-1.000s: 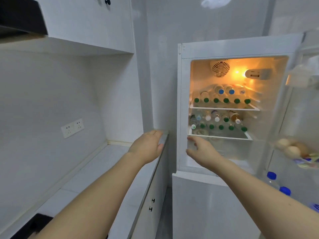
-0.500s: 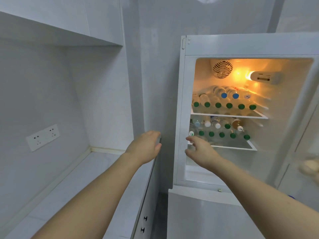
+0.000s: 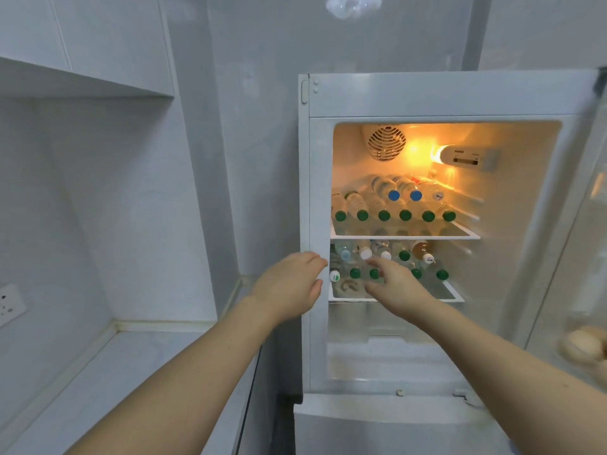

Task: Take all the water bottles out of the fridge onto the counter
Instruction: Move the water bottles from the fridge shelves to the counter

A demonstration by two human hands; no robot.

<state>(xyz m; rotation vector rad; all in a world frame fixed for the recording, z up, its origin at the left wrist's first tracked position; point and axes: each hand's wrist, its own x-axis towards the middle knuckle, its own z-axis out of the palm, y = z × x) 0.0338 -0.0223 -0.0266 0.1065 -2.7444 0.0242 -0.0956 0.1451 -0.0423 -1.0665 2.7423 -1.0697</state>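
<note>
1. While the fridge (image 3: 450,93) stands open, no bottle on the surface (image 3: 138,382) yet.
2. Water bottles (image 3: 384,215) lying on both shelves, caps outward.
3. Right hand (image 3: 391,284) reaching at the lower shelf (image 3: 456,295), grip released, grasping nothing.
4. Left hand (image 3: 289,284) beside the frame, grip released.
5. Nearly everything left.
</note>
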